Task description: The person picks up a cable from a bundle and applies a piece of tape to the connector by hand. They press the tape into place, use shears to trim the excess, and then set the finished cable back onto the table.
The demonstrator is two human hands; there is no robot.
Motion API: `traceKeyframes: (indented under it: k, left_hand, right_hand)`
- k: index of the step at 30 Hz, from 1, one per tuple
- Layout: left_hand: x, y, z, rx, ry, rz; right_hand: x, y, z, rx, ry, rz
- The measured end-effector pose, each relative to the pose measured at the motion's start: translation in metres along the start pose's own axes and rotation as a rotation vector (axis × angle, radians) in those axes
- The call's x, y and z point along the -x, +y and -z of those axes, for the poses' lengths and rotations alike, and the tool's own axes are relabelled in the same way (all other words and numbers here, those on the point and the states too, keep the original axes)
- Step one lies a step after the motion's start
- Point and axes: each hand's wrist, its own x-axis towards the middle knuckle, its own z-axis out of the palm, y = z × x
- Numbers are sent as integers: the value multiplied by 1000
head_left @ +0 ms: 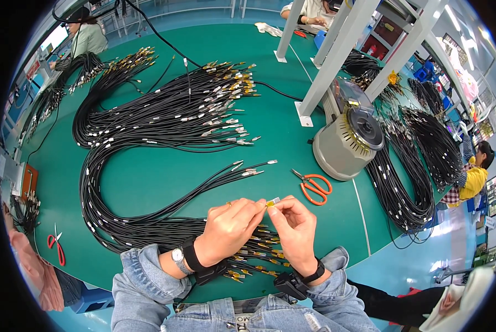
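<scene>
My left hand (232, 228) pinches a cable end (274, 201) that has a silver-white tip and a small yellow piece, perhaps tape, around it. From the other side, the thumb and fingers of my right hand (295, 231) are closed on the same end. Below my hands lies a bundle of black cables (165, 226), many with yellow-marked ends. It curves round at the left into a second spread of cables (170, 113) with silver tips. A few loose cable ends (250, 172) lie just beyond my hands.
Orange-handled cutters (315, 187) rest right of my hands, near a round grey tape dispenser (342, 146). Red-handled scissors (57, 246) lie at the left edge. Grey metal posts (325, 66) rise from the green table (336, 232). More cable bundles (405, 193) lie at the right. Other people sit around.
</scene>
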Motion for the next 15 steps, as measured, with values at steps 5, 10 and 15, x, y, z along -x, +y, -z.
traceKeyframes:
  k: [5,10,15]
  left_hand:
    - [0,1,1,-16,-11,-8]
    - [3,-3,-3,-15,20,-44]
    - [5,-4,2,-119,-66,-97]
  right_hand:
    - [-1,0,0,13,15,-18]
    - [-1,-1,0,10,14,-32]
    - [-1,-2,1,-15,9,-52]
